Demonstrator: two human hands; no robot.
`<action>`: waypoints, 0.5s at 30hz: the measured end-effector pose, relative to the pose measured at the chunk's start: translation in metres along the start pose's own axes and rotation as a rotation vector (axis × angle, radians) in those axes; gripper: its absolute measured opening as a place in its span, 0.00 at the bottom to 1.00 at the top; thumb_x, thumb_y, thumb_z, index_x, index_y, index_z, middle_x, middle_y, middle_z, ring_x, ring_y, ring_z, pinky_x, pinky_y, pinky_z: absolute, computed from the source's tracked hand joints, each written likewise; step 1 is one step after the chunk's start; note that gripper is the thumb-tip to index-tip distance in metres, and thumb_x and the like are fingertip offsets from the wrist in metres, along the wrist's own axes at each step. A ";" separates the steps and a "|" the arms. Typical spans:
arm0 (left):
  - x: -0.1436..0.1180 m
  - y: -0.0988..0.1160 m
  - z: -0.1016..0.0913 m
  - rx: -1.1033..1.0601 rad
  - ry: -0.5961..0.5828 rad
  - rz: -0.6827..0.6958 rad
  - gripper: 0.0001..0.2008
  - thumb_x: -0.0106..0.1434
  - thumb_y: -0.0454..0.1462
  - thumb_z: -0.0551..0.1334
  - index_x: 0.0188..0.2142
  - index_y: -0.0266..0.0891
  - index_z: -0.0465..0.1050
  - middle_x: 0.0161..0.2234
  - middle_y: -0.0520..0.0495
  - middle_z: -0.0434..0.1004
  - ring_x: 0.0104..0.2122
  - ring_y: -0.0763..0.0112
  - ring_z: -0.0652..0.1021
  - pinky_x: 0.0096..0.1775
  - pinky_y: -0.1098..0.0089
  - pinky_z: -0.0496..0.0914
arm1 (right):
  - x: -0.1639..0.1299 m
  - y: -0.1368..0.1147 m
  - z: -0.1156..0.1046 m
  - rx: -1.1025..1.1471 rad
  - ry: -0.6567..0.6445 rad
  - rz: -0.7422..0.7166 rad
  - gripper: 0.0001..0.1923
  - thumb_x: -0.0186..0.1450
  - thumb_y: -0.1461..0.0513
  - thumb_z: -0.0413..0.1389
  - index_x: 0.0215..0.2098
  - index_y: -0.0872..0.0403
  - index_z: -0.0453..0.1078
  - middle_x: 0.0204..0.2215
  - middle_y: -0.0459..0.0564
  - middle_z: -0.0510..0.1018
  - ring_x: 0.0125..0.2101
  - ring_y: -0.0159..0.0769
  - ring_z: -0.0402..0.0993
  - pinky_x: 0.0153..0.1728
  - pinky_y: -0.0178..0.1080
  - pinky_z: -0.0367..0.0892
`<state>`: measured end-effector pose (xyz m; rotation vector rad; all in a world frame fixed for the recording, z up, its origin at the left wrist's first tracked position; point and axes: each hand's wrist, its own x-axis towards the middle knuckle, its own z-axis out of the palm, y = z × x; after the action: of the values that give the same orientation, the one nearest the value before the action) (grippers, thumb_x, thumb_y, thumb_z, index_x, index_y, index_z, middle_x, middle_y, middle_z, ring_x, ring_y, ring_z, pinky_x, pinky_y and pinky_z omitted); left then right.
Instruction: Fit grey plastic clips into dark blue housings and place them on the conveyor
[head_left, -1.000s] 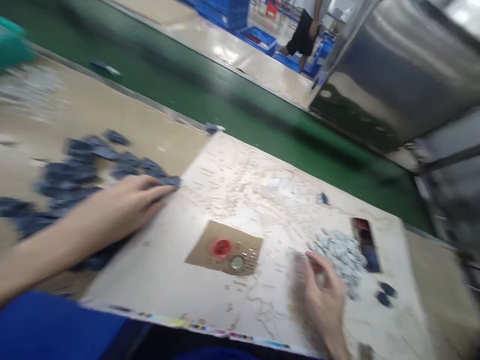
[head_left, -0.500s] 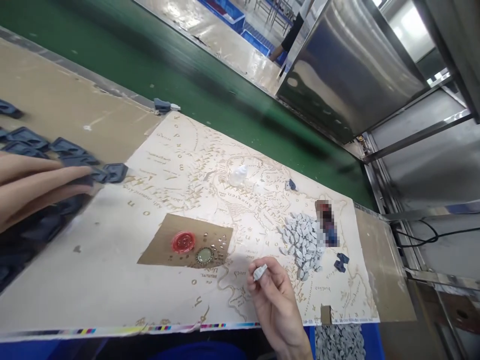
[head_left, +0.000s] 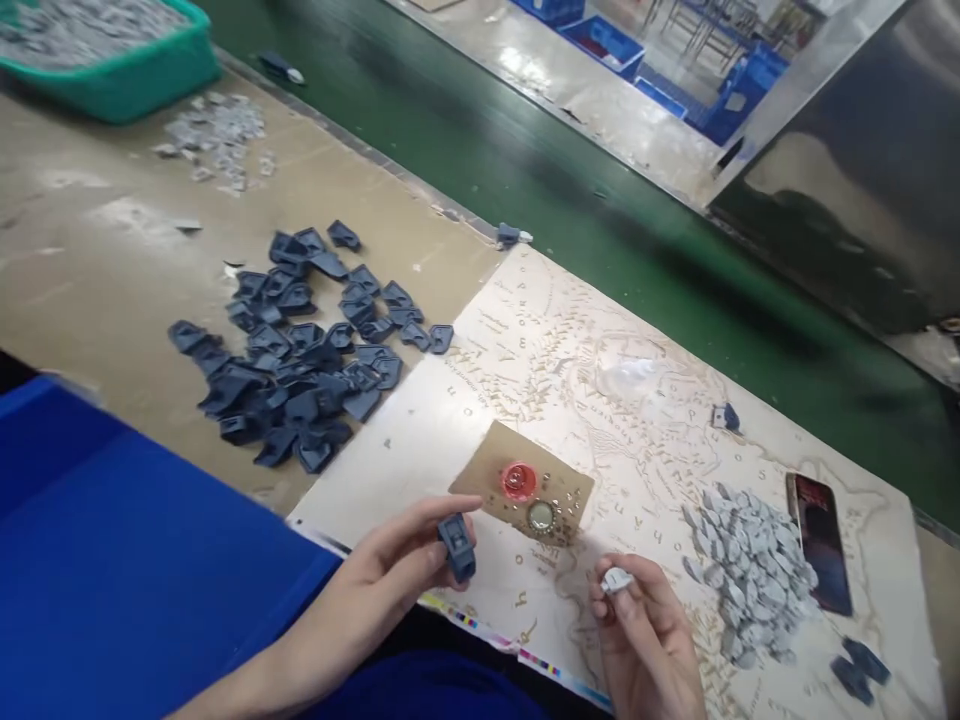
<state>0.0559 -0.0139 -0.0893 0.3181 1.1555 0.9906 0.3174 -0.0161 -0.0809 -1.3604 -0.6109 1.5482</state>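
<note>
My left hand (head_left: 386,570) grips a dark blue plastic part (head_left: 458,545) between thumb and fingers near the table's front edge. My right hand (head_left: 646,630) pinches a small light grey piece (head_left: 616,579) just to the right of it. The two hands are a short gap apart and the parts do not touch. A pile of several dark blue parts (head_left: 304,350) lies on the brown table to the left. A heap of small grey pieces (head_left: 750,570) lies on the printed map sheet (head_left: 600,340) to the right.
A brown card (head_left: 491,470) with a red cap (head_left: 518,480) and a metal cap (head_left: 540,516) lies ahead of my hands. A phone (head_left: 819,540) lies past the grey heap. A teal tray (head_left: 112,60) sits far left, a blue bin (head_left: 112,580) at near left, a green conveyor belt (head_left: 600,220) behind.
My left hand left the blue pile and came to the front holding one blue part. My right hand stayed low with the grey piece. The camera swung left.
</note>
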 end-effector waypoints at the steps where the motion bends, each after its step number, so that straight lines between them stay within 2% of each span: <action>1: -0.001 0.002 0.004 -0.040 0.001 0.000 0.28 0.51 0.60 0.80 0.46 0.49 0.90 0.38 0.47 0.85 0.38 0.65 0.82 0.41 0.73 0.80 | 0.003 0.001 0.000 -0.025 -0.030 -0.009 0.11 0.61 0.55 0.76 0.41 0.42 0.88 0.37 0.55 0.89 0.32 0.38 0.86 0.36 0.34 0.83; 4: -0.003 0.008 0.002 -0.135 -0.037 -0.023 0.20 0.53 0.55 0.82 0.41 0.51 0.89 0.38 0.49 0.84 0.39 0.69 0.81 0.41 0.77 0.78 | 0.007 0.002 0.008 -0.099 -0.021 -0.050 0.10 0.62 0.52 0.75 0.41 0.42 0.88 0.39 0.55 0.90 0.31 0.39 0.86 0.37 0.37 0.84; 8: 0.001 0.008 -0.010 -0.214 -0.118 -0.079 0.17 0.54 0.50 0.83 0.39 0.48 0.88 0.36 0.48 0.82 0.36 0.70 0.80 0.38 0.78 0.77 | 0.007 0.004 0.030 -0.274 0.113 -0.220 0.09 0.60 0.53 0.75 0.37 0.44 0.88 0.35 0.53 0.90 0.28 0.40 0.86 0.30 0.35 0.83; 11: -0.003 0.006 -0.007 -0.153 0.031 -0.072 0.22 0.47 0.55 0.85 0.35 0.47 0.87 0.33 0.50 0.81 0.31 0.72 0.79 0.34 0.79 0.77 | 0.012 0.004 0.041 -0.510 0.142 -0.416 0.05 0.61 0.60 0.74 0.37 0.45 0.88 0.33 0.51 0.90 0.29 0.41 0.88 0.29 0.34 0.84; 15: -0.014 0.006 -0.002 -0.033 0.264 -0.044 0.25 0.39 0.58 0.85 0.33 0.51 0.88 0.33 0.53 0.83 0.22 0.77 0.72 0.28 0.78 0.77 | 0.022 0.003 0.045 -0.809 0.033 -0.736 0.11 0.66 0.68 0.67 0.41 0.46 0.87 0.34 0.49 0.90 0.32 0.39 0.89 0.34 0.35 0.85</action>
<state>0.0509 -0.0217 -0.0778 0.1372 1.3767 1.0331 0.2752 0.0115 -0.0822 -1.4577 -1.6167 0.6757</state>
